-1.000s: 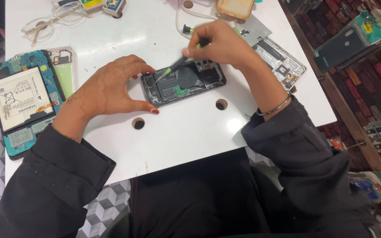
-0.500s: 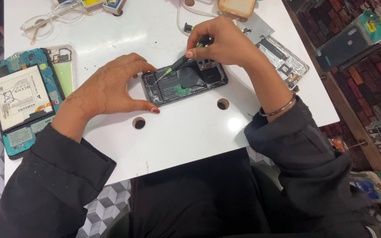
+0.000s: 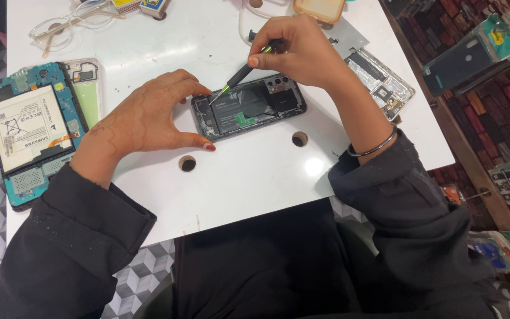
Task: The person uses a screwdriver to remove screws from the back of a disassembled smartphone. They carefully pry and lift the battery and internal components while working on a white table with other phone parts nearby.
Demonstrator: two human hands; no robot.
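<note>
head view: an opened black phone (image 3: 249,108), back cover off, is laid flat near the middle of the white table (image 3: 255,171), between two round holes and the far edge. its left end is braced by the left hand (image 3: 149,118), thumb and fingers (image 3: 199,88) spread around the corner, nothing gripped. a black screwdriver (image 3: 240,75) is pinched in the closed fingers of the right hand (image 3: 299,50), tip set on the phone's upper left edge. a dismantled blue-framed tablet (image 3: 28,133) is lying at the table's left, spectacles (image 3: 69,26) at the far left corner.

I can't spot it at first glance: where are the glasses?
In the head view, the glasses lie at the table's far left corner, beyond the left hand.
</note>
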